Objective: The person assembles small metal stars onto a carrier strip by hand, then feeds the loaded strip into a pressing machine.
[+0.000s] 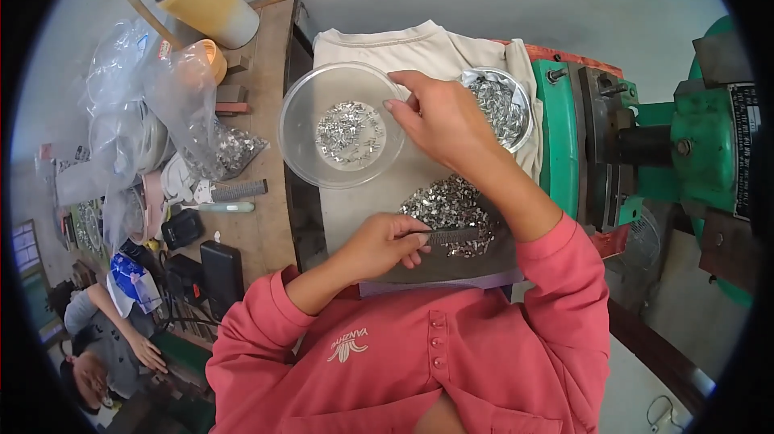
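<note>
Clear round plastic bowl: on left side of work surface, small shiny silver metal pieces scattered over its bottom; whether raised or resting, cannot tell. Right hand: thumb and fingers clamped on bowl's right rim. Left hand: fingers closed on narrow dark grey strip, strip lying across lower part of loose silver metal heap. Round silver metal dish, filled with silver pieces, just beyond right forearm, beside green machine. Pale beige cloth behind bowl.
</note>
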`<action>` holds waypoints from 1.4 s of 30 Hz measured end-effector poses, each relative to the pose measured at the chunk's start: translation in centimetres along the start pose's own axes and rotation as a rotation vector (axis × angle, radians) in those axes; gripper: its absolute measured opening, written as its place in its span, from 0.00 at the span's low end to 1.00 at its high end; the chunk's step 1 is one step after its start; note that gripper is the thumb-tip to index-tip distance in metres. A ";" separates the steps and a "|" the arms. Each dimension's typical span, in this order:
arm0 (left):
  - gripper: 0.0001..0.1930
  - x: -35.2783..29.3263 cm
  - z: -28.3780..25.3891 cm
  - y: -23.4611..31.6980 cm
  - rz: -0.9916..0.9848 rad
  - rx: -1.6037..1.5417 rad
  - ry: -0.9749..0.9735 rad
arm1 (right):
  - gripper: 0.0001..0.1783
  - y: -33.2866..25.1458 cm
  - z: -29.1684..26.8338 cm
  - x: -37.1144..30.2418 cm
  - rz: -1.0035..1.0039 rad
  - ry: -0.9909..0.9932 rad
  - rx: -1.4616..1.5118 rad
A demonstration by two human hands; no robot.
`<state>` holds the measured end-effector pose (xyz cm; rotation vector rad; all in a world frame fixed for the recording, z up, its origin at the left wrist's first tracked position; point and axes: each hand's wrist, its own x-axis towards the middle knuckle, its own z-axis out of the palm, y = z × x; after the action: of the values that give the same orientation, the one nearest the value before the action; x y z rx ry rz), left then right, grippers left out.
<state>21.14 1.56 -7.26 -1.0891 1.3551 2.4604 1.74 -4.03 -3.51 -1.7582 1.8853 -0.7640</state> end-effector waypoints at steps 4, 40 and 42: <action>0.14 0.0 -0.1 -0.2 -0.002 0.005 -0.007 | 0.20 1.1 -0.7 -0.1 -0.025 0.112 -0.045; 0.26 -0.6 -0.3 0.4 -0.054 -0.147 0.059 | 0.16 2.4 -5.0 -19.8 0.060 0.124 -0.206; 0.26 -0.6 -0.3 0.5 -0.056 -0.143 0.059 | 0.16 2.2 -4.7 -19.4 0.012 0.062 -0.156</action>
<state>21.45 1.15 -6.62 -1.2225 1.1616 2.5358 -1.28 15.74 -2.33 -1.8332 2.0436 -0.6907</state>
